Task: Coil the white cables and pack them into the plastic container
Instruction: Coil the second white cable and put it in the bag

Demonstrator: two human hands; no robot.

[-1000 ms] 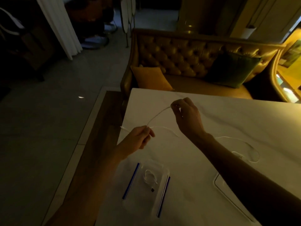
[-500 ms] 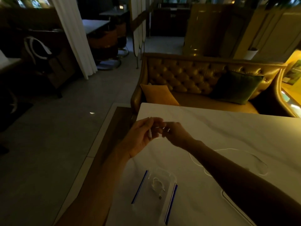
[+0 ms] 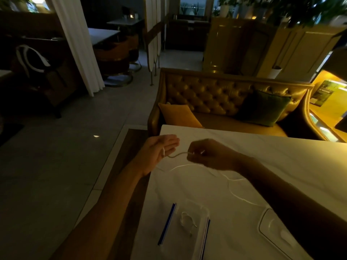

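Now two hands [image 3: 159, 152] [image 3: 210, 154], two cables [image 3: 195, 166] [image 3: 187, 220], one container [image 3: 205, 209]

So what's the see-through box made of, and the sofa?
The box looks like clear plastic: the table shows through its walls, and it has blue side clips. The sofa looks like shiny leather or imitation leather, with buttoned tufts that catch the light; which of the two can't be told.

I'm losing the white cable [image 3: 236, 196] under my right forearm [image 3: 293, 199], and the lid [image 3: 270, 226] is hiding there too.
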